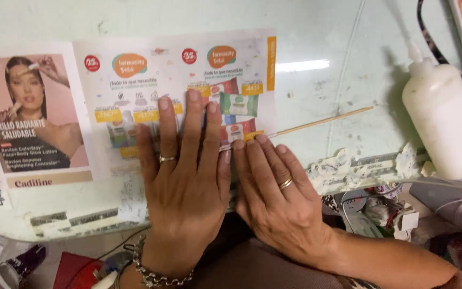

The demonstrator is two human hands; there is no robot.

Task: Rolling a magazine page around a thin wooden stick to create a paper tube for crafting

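Both hands lie flat, fingers extended, palms down, gripping nothing. The left hand [185,176] presses on the lower part of the printed catalogue sheet [151,69]; the right hand [279,187] lies just beside it, its fingertips on the near end of the thin wooden stick [322,122]. The stick runs from under the fingers out to the right, angled slightly upward across the glass table [316,32]. The sheet's edge appears to be wrapped over the stick beneath the fingers, though the hands hide the contact.

To roll well, judged from this position: keep even pressure across all fingertips, keep both hands level with each other, and hold the stick parallel to the paper's edge so the roll does not skew.

The table's near edge [348,171], crusted with dried glue, lies just under the wrists. A white glue bottle [442,118] stands at the right, well apart from the stick's tip. Beyond the hands, the sheet offers open room forward; bare glass lies further out.
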